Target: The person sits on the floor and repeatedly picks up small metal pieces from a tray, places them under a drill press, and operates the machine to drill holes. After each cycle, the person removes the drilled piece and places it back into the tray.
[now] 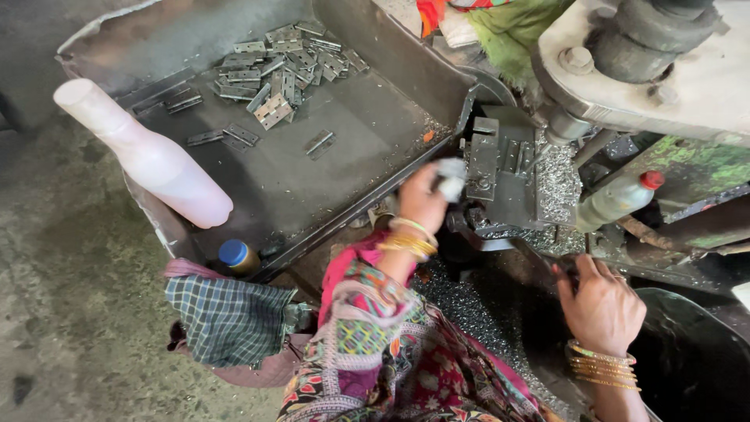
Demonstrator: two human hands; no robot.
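My left hand (424, 197) reaches to the dark metal jig (500, 168) under the machine head (648, 70). Its fingers are closed on a small whitish object (451, 178), which is blurred, so I cannot tell what it is. My right hand (601, 306) is lower right, fingers wrapped around a dark lever handle (568, 270). Both wrists carry gold bangles. A pile of small grey metal hinges (273, 66) lies at the far end of the dark metal tray (367, 199), left of the jig, with a few loose hinges (319, 143) nearer.
A pale pink plastic bottle (148, 156) lies over the tray's left rim. A blue-capped bottle (237, 254) stands below the tray, beside a checked cloth (226, 316). A red-capped bottle (617, 199) lies right of the jig. Metal shavings (558, 184) cover the machine bed.
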